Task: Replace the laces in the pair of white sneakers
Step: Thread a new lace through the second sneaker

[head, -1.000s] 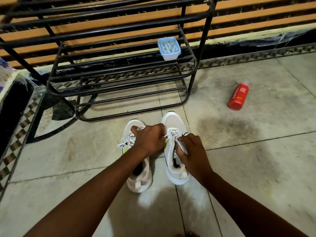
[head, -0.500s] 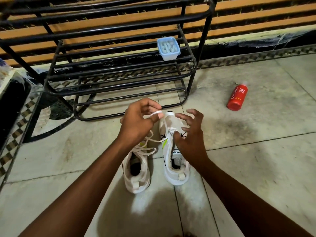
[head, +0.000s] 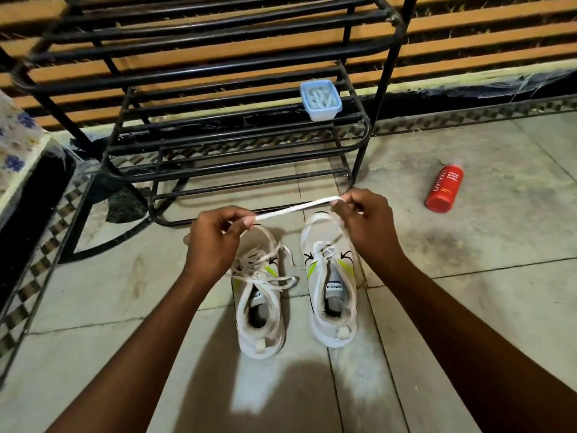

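Both hands — left hand, right hand — pinch one lace taut above the sneakers on the floor; its trailing end may snag the left shoe's loose laces.

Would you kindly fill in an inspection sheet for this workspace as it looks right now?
Surface: pale tiled floor, stained with dark patches.
Job's things: pair of white sneakers with yellow-green accents, side by side, toes toward the rack; flat white lace stretched between both hands, trailing to the right sneaker.
Clutter: red cylindrical foam body wash bottle lying on the floor.
Hands: left hand and right hand each pinch the lace.
Cables: nothing seen.
Surroundings: black metal shoe rack holding a small clear plastic box with a blue rim, white pieces inside; slatted wooden wall behind.
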